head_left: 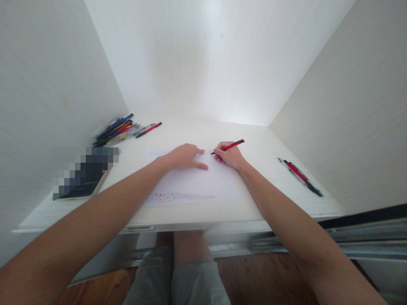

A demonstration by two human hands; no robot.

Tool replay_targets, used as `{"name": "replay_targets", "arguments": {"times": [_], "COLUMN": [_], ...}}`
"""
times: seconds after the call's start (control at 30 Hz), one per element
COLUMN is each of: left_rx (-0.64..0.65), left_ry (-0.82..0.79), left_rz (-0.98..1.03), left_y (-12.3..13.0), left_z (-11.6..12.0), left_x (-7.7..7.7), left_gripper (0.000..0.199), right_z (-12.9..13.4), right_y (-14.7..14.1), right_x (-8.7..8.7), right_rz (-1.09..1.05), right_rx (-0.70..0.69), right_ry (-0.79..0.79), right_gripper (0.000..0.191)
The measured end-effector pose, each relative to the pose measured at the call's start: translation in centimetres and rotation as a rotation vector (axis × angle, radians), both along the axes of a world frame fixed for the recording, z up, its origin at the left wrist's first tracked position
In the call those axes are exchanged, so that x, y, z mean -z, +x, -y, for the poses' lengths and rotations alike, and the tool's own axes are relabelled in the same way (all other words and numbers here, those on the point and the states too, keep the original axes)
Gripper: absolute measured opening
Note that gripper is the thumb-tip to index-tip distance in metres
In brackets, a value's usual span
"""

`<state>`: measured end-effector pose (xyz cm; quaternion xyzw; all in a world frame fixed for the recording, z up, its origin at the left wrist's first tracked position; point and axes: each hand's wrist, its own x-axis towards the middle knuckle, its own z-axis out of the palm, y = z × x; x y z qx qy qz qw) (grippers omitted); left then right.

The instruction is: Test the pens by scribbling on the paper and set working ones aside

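Note:
A white sheet of paper (210, 182) lies on the white desk, with rows of small dark and red marks near its front edge and faint writing along its far edge. My right hand (229, 156) grips a red pen (233, 145) with black ends, its tip at or just above the paper's far part. Resting on the sheet to the left, my left hand (187, 156) has thumb and forefinger spread, with nothing held. I cannot tell whether the pen tip touches the paper.
Several pens (116, 130) lie piled at the desk's back left, a red and black pen (149, 130) beside them. A dark, partly pixelated flat device (85, 178) sits at the left. More pens (300, 176) lie at the right. White walls enclose the desk (203, 131) on three sides.

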<state>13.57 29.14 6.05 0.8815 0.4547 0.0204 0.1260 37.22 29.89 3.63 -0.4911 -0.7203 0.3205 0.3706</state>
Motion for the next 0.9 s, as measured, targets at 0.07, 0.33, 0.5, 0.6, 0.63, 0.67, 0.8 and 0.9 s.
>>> {"name": "replay_targets", "arguments": {"times": [0.07, 0.33, 0.5, 0.6, 0.63, 0.67, 0.8, 0.9], "left_rx": [-0.005, -0.017, -0.009, -0.007, -0.006, -0.004, -0.004, -0.002], "left_ry": [-0.003, -0.014, -0.009, -0.016, -0.015, -0.015, -0.016, -0.012], "left_rz": [-0.007, 0.001, 0.001, 0.000, -0.001, -0.003, -0.007, -0.007], "left_y": [0.01, -0.06, -0.07, -0.03, -0.02, -0.02, -0.07, -0.07], "left_z": [0.04, -0.03, -0.08, 0.06, 0.12, 0.16, 0.19, 0.11], "left_x": [-0.05, 0.05, 0.11, -0.14, -0.22, -0.29, -0.30, -0.15], "left_gripper": [0.104, 0.105, 0.104, 0.105, 0.104, 0.104, 0.104, 0.105], "right_z": [-0.11, -0.25, -0.11, -0.08, -0.09, -0.11, -0.18, -0.21], "right_y": [0.03, 0.19, 0.18, 0.18, 0.19, 0.21, 0.26, 0.26], "right_x": [0.12, 0.35, 0.18, 0.09, 0.09, 0.09, 0.19, 0.24], "right_rz": [0.002, -0.014, -0.006, -0.001, -0.001, -0.003, -0.024, -0.025], "right_rx": [-0.005, 0.019, 0.009, 0.001, 0.002, 0.003, 0.008, 0.006], "right_ry": [0.000, 0.010, 0.010, 0.004, 0.003, 0.002, 0.002, 0.000], "right_gripper": [0.016, 0.017, 0.017, 0.017, 0.017, 0.017, 0.017, 0.017]}}
